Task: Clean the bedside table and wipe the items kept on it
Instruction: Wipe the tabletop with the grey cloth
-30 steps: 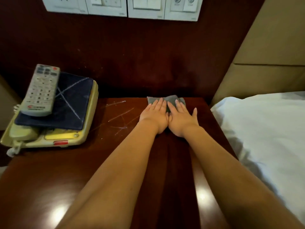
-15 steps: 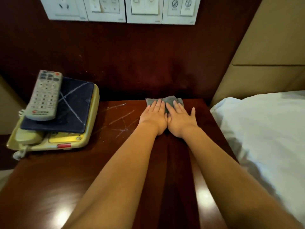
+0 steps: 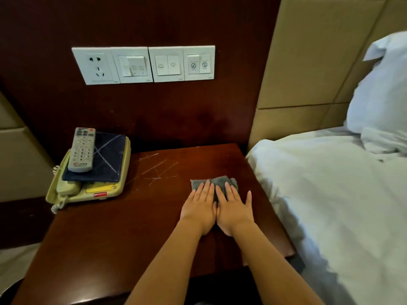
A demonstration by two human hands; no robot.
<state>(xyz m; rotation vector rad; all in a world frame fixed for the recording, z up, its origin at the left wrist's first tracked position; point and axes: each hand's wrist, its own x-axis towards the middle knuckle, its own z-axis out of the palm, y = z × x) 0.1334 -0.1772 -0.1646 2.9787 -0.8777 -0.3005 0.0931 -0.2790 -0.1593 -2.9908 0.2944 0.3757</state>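
Observation:
A grey cloth (image 3: 217,182) lies on the dark wooden bedside table (image 3: 123,227), right of its middle. My left hand (image 3: 199,208) and my right hand (image 3: 234,209) lie flat side by side on the cloth, fingers straight and pointing to the wall, pressing it down. Most of the cloth is hidden under them. At the table's back left stands a yellowish telephone (image 3: 88,186) with a dark blue pad (image 3: 105,159) on top and a grey remote control (image 3: 82,149) on the pad. White scratch-like marks (image 3: 157,169) show on the tabletop beside the telephone.
A white row of a socket and switches (image 3: 144,63) is mounted on the dark wood wall panel. A bed with white bedding (image 3: 330,194) touches the table's right side, with a pillow (image 3: 383,89) against the beige padded headboard (image 3: 308,62).
Both hands have slid the cloth from the table's back edge toward me, away from the wall. The head camera has pulled back and up, so more wall and bed show.

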